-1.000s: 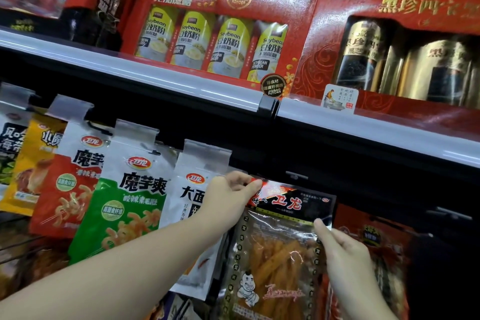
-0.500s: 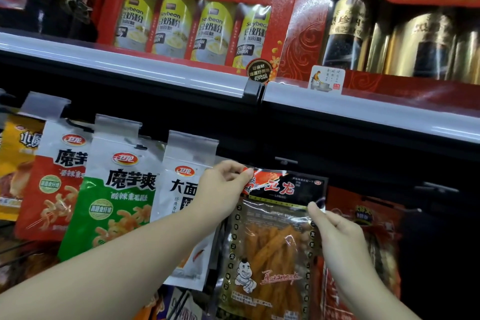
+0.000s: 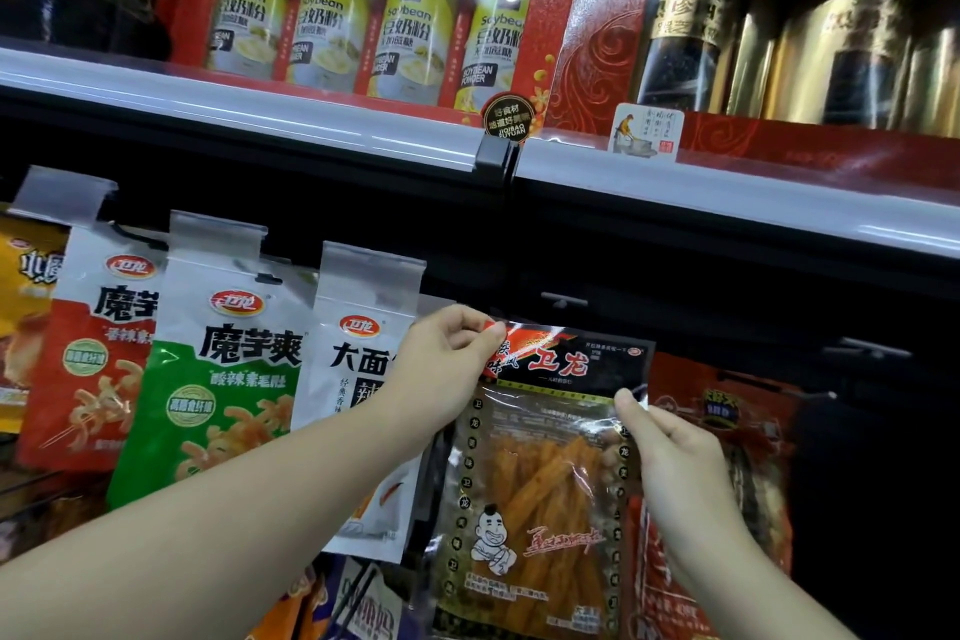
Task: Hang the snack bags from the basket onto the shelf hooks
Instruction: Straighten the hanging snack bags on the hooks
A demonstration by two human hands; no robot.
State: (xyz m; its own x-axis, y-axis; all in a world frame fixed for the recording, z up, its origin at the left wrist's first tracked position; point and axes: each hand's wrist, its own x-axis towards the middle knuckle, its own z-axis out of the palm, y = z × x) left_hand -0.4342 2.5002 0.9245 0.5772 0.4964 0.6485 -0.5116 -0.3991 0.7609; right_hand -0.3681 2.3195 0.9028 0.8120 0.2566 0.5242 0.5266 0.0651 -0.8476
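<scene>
A clear snack bag [image 3: 545, 473] of orange strips, with a black-and-red header, is held upright in front of the hook row. My left hand [image 3: 441, 369] pinches its top left corner. My right hand [image 3: 670, 447] pinches its right edge just below the header. A short shelf hook [image 3: 563, 299] juts out of the dark back panel just above the bag's top; whether the bag hangs on it I cannot tell. The basket is out of view.
To the left hang a white bag [image 3: 358, 379], a green bag [image 3: 228, 379] and a red-and-white bag [image 3: 93, 353]. A dark red bag [image 3: 727, 431] hangs behind on the right, with another hook [image 3: 872, 348] further right. Red gift boxes [image 3: 363, 5] stand on the shelf [image 3: 311, 120] above.
The view has dropped slightly, so the shelf sits higher in frame. Both hands keep their hold on the bag in about the same spot beneath the hook.
</scene>
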